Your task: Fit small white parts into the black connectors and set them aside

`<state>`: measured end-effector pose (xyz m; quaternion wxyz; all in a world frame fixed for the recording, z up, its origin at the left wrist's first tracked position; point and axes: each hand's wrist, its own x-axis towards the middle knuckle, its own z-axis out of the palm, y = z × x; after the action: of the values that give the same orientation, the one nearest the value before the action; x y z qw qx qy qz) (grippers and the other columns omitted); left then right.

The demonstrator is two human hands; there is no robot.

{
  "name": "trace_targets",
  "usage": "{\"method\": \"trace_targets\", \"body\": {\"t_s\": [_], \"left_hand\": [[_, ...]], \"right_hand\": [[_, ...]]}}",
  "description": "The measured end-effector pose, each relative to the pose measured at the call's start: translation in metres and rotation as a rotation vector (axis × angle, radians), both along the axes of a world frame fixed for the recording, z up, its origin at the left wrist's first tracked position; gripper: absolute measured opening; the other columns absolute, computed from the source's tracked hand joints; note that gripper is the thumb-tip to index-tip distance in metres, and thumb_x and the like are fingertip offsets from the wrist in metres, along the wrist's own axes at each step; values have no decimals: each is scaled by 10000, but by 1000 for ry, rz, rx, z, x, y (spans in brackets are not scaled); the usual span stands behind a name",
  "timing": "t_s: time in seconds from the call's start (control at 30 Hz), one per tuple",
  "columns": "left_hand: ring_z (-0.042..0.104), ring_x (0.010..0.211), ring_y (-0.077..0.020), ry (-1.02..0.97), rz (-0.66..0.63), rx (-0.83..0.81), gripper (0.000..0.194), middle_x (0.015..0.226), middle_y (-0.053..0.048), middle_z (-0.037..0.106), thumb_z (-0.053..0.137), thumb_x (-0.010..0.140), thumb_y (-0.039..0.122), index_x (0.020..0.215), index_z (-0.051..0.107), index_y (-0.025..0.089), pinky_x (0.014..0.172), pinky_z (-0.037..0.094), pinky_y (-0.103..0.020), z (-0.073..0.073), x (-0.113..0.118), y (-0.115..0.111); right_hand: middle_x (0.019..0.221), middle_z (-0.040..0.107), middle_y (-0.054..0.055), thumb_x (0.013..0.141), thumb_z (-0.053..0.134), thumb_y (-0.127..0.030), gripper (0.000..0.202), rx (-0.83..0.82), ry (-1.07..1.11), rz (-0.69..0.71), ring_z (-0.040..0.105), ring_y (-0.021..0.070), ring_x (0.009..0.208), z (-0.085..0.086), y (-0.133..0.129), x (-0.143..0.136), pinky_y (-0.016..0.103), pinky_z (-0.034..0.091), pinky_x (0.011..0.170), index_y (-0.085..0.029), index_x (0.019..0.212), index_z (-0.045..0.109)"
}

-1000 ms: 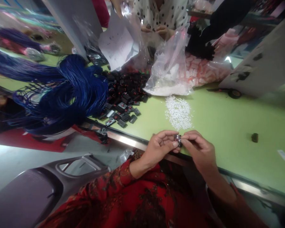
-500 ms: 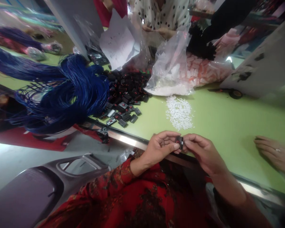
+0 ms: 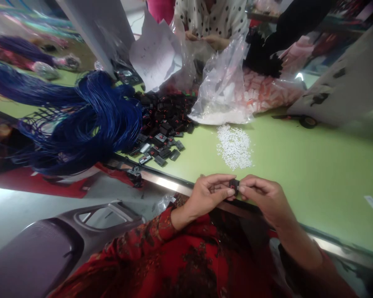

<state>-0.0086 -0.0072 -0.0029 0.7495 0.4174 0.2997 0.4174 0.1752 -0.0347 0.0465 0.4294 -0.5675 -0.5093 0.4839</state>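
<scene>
Between the fingertips of my left hand [image 3: 209, 192] is a small black connector [image 3: 234, 186] with a red mark, held over the table's front edge. My right hand [image 3: 262, 196] is pinched at the connector's right side; a tiny white piece shows at its fingertips. Beyond my hands, many small white pieces [image 3: 234, 147] lie spread on the green table [image 3: 298, 165]. A heap of black connectors [image 3: 168, 120] sits to the left, beside a large bundle of blue wires [image 3: 102, 111].
A clear plastic bag [image 3: 222, 91] stands behind the white pieces, near a bag of pinkish parts [image 3: 267, 91]. A roll of black tape [image 3: 307, 121] lies at the back right. Across the table sits a person in a dotted top [image 3: 211, 20]. A chair [image 3: 40, 256] stands at lower left.
The other person's hand at the right edge has left the view, and a small white strip now shows there. My right fingertips have shifted slightly over the connector's right side.
</scene>
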Motion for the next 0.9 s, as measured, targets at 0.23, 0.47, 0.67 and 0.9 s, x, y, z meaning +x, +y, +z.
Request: {"method": "trace_targets", "body": {"t_s": [0.23, 0.47, 0.67, 0.9], "left_hand": [[774, 743, -179, -1, 23, -5, 422, 887, -73, 807, 894, 752, 313, 1130, 780, 161, 781, 668, -337, 2, -1, -2], [768, 728, -184, -52, 9, -79, 470, 919, -90, 802, 912, 727, 331, 1130, 768, 135, 766, 672, -361, 3, 1, -1], [754, 768, -169, 51, 36, 57, 422, 913, -82, 791, 857, 791, 332, 1150, 749, 138, 791, 649, -329, 3, 6, -3], [670, 764, -157, 376, 62, 538, 464, 975, -81, 753, 730, 885, 262, 1338, 657, 191, 744, 586, -306, -4, 10, -5]], "right_hand": [[646, 681, 14, 807, 752, -330, 171, -26, -50, 24, 636, 144, 602, 7, 1, -1, 278, 558, 602, -195, 706, 722], [642, 692, 20, 817, 775, -382, 212, -2, -9, 28, 656, 160, 610, 6, 1, -1, 305, 588, 621, -199, 716, 738], [673, 696, 11, 852, 728, -361, 188, 11, -61, -37, 667, 152, 629, 0, -6, -1, 277, 572, 625, -193, 769, 709], [852, 775, 52, 824, 777, -427, 234, 8, -147, -74, 708, 204, 763, -16, -9, 12, 339, 577, 726, -215, 921, 751]]}}
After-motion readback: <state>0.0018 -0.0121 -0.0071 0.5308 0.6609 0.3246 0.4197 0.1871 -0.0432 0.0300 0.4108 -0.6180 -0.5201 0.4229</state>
